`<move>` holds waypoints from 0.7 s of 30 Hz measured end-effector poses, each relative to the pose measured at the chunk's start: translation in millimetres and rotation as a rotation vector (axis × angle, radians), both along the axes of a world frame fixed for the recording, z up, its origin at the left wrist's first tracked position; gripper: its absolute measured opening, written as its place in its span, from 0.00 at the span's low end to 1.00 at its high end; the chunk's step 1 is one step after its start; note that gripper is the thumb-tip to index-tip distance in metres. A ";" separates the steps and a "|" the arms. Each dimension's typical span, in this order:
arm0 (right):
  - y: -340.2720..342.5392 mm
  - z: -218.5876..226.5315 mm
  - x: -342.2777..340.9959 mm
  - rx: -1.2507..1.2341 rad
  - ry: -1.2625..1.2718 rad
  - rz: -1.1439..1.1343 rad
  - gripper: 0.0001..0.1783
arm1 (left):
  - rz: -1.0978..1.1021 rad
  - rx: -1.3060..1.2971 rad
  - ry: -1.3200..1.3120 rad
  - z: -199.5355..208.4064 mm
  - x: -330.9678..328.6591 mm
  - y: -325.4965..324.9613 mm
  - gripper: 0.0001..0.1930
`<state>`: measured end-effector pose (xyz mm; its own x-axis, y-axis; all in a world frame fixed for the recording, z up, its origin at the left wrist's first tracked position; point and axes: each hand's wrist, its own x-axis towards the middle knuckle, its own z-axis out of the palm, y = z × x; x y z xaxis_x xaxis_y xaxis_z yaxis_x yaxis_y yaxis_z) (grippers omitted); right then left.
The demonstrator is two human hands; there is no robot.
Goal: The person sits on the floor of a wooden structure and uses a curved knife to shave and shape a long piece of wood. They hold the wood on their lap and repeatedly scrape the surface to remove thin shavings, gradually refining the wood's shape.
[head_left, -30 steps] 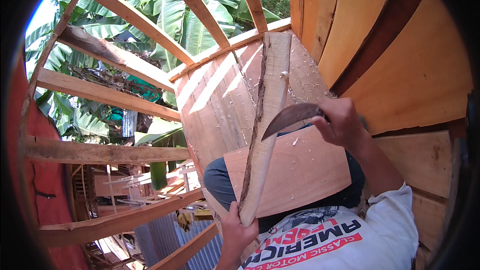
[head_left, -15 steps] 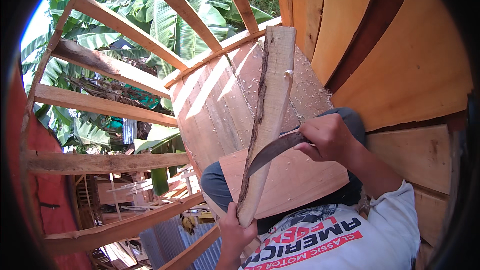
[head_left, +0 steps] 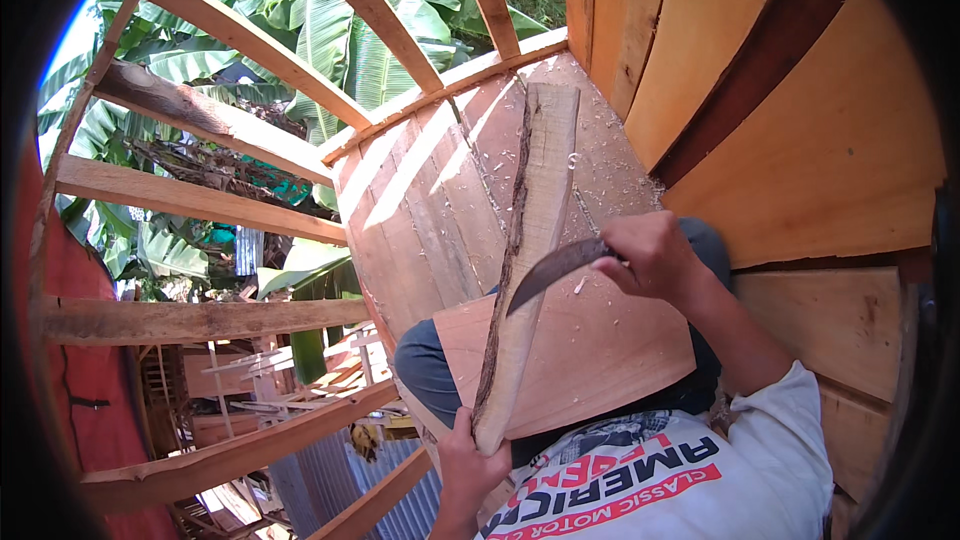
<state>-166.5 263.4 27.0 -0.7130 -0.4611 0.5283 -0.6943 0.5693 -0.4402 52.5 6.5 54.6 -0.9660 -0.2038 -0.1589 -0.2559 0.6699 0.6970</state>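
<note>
A long wooden plank (head_left: 545,190) with dark bark along its left edge slants up and away from my body. My left hand (head_left: 474,460) is closed round its near end. In my right hand (head_left: 645,255) is a machete (head_left: 560,270) with a broad, curved dark blade; my fingers wrap its handle, which is mostly hidden. The blade lies across the plank's middle, its tip near the bark edge. Under the plank, a flat wooden board (head_left: 600,360) rests across my lap. A small curled shaving (head_left: 573,157) clings to the plank's right edge.
Wood shavings are scattered over the plank floor (head_left: 430,210). Upright boards form a wall (head_left: 800,160) close on my right. An open railing of wooden bars (head_left: 210,315) runs along the left and far side, with banana leaves (head_left: 325,40) beyond. Corrugated metal sheets (head_left: 350,485) lie below.
The plank's far end has dropped nearer to me. The machete has shifted slightly up along the plank and to the right. My left hand keeps its grip on the near end.
</note>
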 end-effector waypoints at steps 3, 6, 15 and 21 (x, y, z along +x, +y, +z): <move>19.1 -12.8 -24.3 -0.037 -0.125 -0.332 0.25 | -0.011 -0.004 -0.016 -1.1 1.8 2.7 0.12; 2.1 -18.0 1.8 -0.011 0.017 0.020 0.25 | -0.005 -0.007 -0.037 -5.2 -4.4 -1.3 0.15; -1.5 -17.1 -19.1 -0.174 -0.204 -0.191 0.21 | -0.009 0.042 -0.079 -9.1 -0.8 -0.7 0.15; 0.6 -10.9 -21.9 -0.168 -0.233 -0.127 0.21 | -0.022 0.000 -0.055 -11.6 -1.5 0.6 0.15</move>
<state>-188.4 264.0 16.1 -0.8701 -0.2810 0.4049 -0.4917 0.5510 -0.6743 51.1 7.1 43.0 -0.9601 -0.1825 -0.2119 -0.2790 0.6756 0.6824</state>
